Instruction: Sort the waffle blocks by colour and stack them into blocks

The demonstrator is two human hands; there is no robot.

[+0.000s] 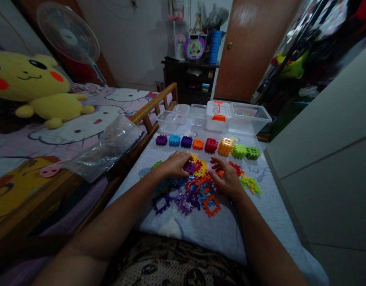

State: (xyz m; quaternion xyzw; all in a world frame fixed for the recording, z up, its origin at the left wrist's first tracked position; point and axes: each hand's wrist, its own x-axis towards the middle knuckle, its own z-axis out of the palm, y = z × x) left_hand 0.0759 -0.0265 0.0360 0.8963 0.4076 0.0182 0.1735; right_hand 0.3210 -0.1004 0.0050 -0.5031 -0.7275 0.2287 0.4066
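My left hand (177, 163) is at the upper left of a loose heap of toy building pieces. Its thumb and curled fingers close around a purple notched square piece (189, 167). Yellow pieces (202, 168) lie just right of it. My right hand (226, 175) hovers at the heap's right side, fingers apart, nothing visible between them. Below the hands spread purple square frames (185, 204), a blue piece (206, 190) and an orange frame (212, 205). Lime pieces (251, 184) lie right of my right hand, and red ones (235, 168) are beyond it.
Behind the heap runs a row of colour-sorted stacks, including a red stack (211, 145) and a yellow stack (226, 146). Clear plastic boxes (250, 115) and a lidded box with orange clips (218, 117) stand at the far edge. A wooden bed rail (147, 121) borders the left.
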